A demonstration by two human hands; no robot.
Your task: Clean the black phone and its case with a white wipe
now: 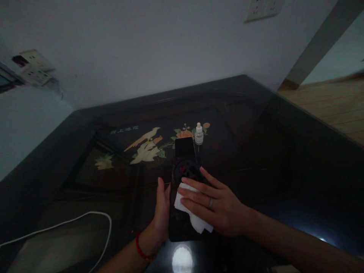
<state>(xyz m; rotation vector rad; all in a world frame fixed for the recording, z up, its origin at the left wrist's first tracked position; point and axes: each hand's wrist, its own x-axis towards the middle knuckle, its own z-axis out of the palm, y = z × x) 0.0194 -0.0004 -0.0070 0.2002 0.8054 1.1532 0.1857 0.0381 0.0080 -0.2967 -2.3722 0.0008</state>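
The flat black glossy phone (179,227) rests on the dark lacquered counter (284,170), just before a small white dropper bottle (199,133). The left hand (162,206) clasps the phone's left edge. The right hand (216,206), fingers flat, presses a soft white wipe (196,222) onto it. The phone is likely stiff, slick and breakable, so grip its long edges.

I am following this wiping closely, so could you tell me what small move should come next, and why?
Probably slide the white wipe up over the round ring: the right hand presses it flat on the dark phone, the left hand grips the phone's edge, and the ring lies mostly uncovered at the fingertips.
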